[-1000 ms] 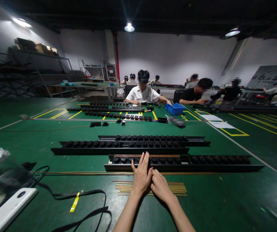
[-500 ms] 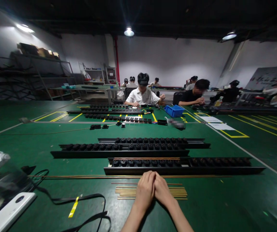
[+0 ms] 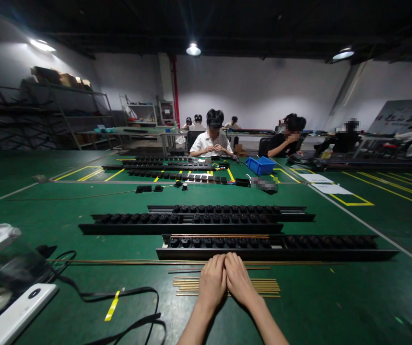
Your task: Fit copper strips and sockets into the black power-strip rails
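My left hand (image 3: 213, 278) and my right hand (image 3: 238, 278) rest side by side, touching, with fingers bent and pressed together. Anything between their fingertips is hidden. Beneath them several short brass rods (image 3: 187, 286) lie on the green table, sticking out on both sides. A thin darker rod (image 3: 182, 270) lies just beyond. Long thin rods (image 3: 130, 262) cross the table farther out. Right past my fingertips stands a black rail (image 3: 313, 254) with a row of black round parts.
More black rails (image 3: 177, 229) lie behind. At left are a clear jar (image 3: 7, 258), a white device (image 3: 18, 314), a black strap (image 3: 119, 293) and yellow tape (image 3: 112, 306). A blue bin (image 3: 261, 166) stands near a person (image 3: 213, 141) across the table.
My right hand has turned slightly, its fingers now beside my left hand's. The person opposite has brought both hands together; the person in black has raised a hand to the head.
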`<state>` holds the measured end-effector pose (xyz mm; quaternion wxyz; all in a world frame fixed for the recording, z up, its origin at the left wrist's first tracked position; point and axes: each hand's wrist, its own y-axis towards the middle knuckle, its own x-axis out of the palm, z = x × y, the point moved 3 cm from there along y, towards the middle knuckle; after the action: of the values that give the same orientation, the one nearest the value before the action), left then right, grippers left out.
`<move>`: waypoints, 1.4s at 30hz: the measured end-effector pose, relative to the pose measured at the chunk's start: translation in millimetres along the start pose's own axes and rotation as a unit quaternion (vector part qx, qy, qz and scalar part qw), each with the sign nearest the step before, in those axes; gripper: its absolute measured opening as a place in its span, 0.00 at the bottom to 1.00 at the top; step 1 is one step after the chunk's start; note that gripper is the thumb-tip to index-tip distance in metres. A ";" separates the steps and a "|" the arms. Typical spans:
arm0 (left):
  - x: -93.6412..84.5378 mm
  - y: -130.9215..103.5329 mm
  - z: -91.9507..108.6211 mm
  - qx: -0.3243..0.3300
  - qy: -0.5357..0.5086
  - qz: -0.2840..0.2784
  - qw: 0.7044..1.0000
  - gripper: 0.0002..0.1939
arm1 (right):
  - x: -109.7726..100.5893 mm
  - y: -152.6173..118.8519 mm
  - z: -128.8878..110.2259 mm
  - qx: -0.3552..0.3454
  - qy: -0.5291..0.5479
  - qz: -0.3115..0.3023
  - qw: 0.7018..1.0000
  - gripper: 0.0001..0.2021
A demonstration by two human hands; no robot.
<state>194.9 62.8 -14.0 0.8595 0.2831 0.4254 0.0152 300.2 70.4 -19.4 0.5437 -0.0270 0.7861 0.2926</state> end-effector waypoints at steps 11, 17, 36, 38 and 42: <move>-14.2 4.1 7.3 0.019 0.070 0.062 0.995 0.15 | -9.9 4.1 8.1 -0.012 0.051 0.041 0.998 0.07; -19.2 6.8 7.4 0.019 0.026 0.035 0.999 0.18 | -18.8 4.6 3.8 -0.024 0.066 0.075 0.995 0.07; -29.4 11.4 -1.1 0.104 0.136 0.134 0.976 0.29 | -35.7 -1.7 6.8 -0.045 0.045 0.316 0.947 0.12; -29.0 13.4 0.0 0.095 0.153 0.116 0.977 0.30 | -35.2 0.6 8.8 -0.030 0.033 0.336 0.941 0.12; -24.4 16.7 0.4 0.062 0.171 0.084 0.980 0.31 | -32.3 10.8 12.1 -0.001 0.017 0.361 0.932 0.09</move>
<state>183.2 70.1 12.1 0.7504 0.3641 0.5407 0.1094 319.6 76.3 10.5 0.3876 0.2531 0.7519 0.4694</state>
